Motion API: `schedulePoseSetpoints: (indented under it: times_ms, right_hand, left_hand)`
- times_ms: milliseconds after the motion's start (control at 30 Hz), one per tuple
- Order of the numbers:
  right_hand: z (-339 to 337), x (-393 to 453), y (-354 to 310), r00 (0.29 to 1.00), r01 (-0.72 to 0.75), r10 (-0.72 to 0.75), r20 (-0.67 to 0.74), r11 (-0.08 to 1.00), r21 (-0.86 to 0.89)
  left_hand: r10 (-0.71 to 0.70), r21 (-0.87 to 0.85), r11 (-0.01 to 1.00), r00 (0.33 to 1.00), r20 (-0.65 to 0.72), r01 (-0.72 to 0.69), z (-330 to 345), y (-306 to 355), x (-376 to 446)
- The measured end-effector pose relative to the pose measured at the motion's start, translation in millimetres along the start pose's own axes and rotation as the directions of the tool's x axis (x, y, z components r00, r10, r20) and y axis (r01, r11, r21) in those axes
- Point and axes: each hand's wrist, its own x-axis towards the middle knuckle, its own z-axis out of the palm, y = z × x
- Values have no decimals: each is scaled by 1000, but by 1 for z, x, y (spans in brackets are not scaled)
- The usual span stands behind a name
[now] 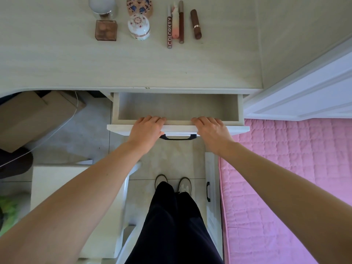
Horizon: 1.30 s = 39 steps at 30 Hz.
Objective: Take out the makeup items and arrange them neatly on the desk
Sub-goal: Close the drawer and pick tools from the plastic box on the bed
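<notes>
- Two hands rest on the front panel of the open drawer [177, 109]: your left hand [147, 130] sits left of the dark handle [178, 137], your right hand [210, 131] sits right of it, about equally far from it.
- Both sets of fingers curl over the top edge of the front panel, grasping the panel itself and carrying no makeup.
- The visible part of the drawer floor shows nothing lying in it; the back portion under the surface [57, 63] is hidden, so you cannot rule out an item there.
- The makeup items lie on the surface, well apart from both hands and straight ahead beyond the drawer.
- Toward the left stand a square compact [106, 30], a round decorated jar [139, 26], a clear domed bottle [102, 6] and a patterned case [140, 5].
- Toward the right lie a lettered tube [169, 28], a pink stick [175, 21] and a slim brown pencil [181, 21] touching side by side, with a brown lipstick [196, 23] just beside them; each has its long axis running away from you.
- Judging by this layout, the taking-out looks done, and the likely next move is pushing the drawer shut.
- That push runs straight away from you, along the drawer's travel, so keep both hands pressing evenly or the drawer may skew.
- Mind your fingertips over the panel's edge; they could be pinched as the drawer closes.
</notes>
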Motion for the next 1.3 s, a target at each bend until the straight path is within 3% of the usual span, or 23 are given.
schedulePoseSetpoints:
  times_ms: [667,800,900,1000,1100,1200,1300]
  right_hand:
    - [-11,35,16,989,20,-1,-148,992,127]
    - [-11,31,12,968,-73,122,-219,973,218]
    - [-13,20,2,922,-113,232,-309,927,358]
    - [-14,4,-10,862,-148,377,-339,826,543]
    - [-10,-5,-20,819,-181,497,-287,699,692]
    - [-3,-5,-26,768,-270,633,-99,460,846]
    - [5,7,-27,657,-461,687,309,42,886]
  left_hand:
    - [-23,-47,999,991,-133,17,-5,-12,36]
    - [-128,-196,976,974,-186,91,-10,-6,32]
    - [-209,-334,937,926,-313,99,-12,4,17]
    - [-242,-413,910,855,-458,36,-3,12,-2]
    - [-312,-530,847,847,-431,42,11,20,-13]
    - [-476,-772,588,875,-87,243,21,29,-13]
    - [-498,-838,241,804,326,489,24,33,-2]
